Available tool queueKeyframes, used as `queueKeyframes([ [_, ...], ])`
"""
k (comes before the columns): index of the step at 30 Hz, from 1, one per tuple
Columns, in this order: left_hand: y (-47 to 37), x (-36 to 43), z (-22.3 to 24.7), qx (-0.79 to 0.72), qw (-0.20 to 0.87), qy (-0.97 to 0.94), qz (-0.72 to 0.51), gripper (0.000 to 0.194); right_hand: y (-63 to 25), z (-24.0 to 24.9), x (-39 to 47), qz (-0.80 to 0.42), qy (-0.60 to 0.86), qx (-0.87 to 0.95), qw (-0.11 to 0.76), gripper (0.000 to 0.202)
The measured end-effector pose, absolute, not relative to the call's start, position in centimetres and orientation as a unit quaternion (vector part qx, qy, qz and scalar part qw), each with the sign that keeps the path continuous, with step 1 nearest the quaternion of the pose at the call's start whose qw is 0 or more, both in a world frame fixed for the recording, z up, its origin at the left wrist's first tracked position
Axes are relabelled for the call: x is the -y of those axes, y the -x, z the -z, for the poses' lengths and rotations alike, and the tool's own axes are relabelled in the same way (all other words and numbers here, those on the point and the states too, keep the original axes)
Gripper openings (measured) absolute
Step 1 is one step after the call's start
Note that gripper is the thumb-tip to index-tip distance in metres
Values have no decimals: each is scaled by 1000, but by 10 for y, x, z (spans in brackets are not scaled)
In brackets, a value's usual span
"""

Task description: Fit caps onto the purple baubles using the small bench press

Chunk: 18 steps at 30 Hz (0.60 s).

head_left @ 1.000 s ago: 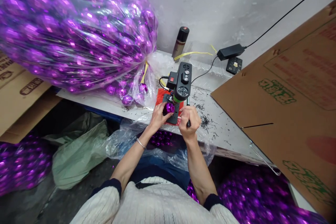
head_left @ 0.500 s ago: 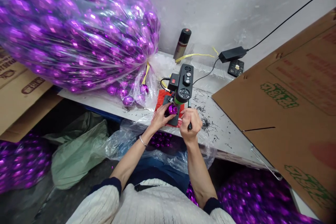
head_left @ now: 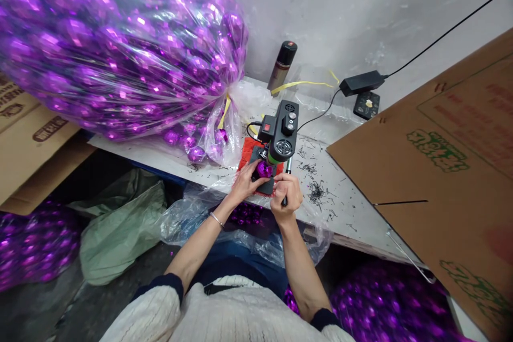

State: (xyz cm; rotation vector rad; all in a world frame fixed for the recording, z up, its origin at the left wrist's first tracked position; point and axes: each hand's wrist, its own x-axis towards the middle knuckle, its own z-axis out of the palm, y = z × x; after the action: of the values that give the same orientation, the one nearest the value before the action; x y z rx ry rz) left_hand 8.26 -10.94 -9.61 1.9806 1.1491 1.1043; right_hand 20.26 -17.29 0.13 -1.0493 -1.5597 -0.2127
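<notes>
A shiny purple faceted ball (head_left: 264, 169) sits under the head of a small black bench drill press (head_left: 282, 131). Thumb and fingers of my left hand (head_left: 245, 181) pinch the ball from its left and near sides. My right hand (head_left: 287, 192) is wrapped round the black grip of the press's lever (head_left: 285, 201), just right of the base. Under the press's dark base lies a red cloth (head_left: 247, 150). Whether the tool tip touches the ball is hidden by the press head.
A big clear bag of purple balls (head_left: 140, 59) lies on the white table (head_left: 340, 192) at left. Behind the press stand a spray can (head_left: 282, 65) and a black power adapter (head_left: 361, 83). Dark shavings (head_left: 316, 191) litter the right side, near a large cardboard box (head_left: 436, 192).
My right hand has moved slightly left and down with the lever. My left hand still holds the ball under the press. The camera view has shifted a little.
</notes>
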Motion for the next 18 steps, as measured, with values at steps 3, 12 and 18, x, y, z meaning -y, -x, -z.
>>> queueKeyframes([
  [3, -82, 109, 97, -428, 289, -747, -419, 61, -202, 7, 172, 93, 447, 665, 591, 20],
  [12, -83, 110, 96, -429, 287, -748, -418, 60, -202, 15, 169, 101, 434, 660, 604, 18],
  [18, -83, 110, 95, -429, 302, -743, -416, 61, -202, 19, 167, 105, 432, 658, 608, 19],
])
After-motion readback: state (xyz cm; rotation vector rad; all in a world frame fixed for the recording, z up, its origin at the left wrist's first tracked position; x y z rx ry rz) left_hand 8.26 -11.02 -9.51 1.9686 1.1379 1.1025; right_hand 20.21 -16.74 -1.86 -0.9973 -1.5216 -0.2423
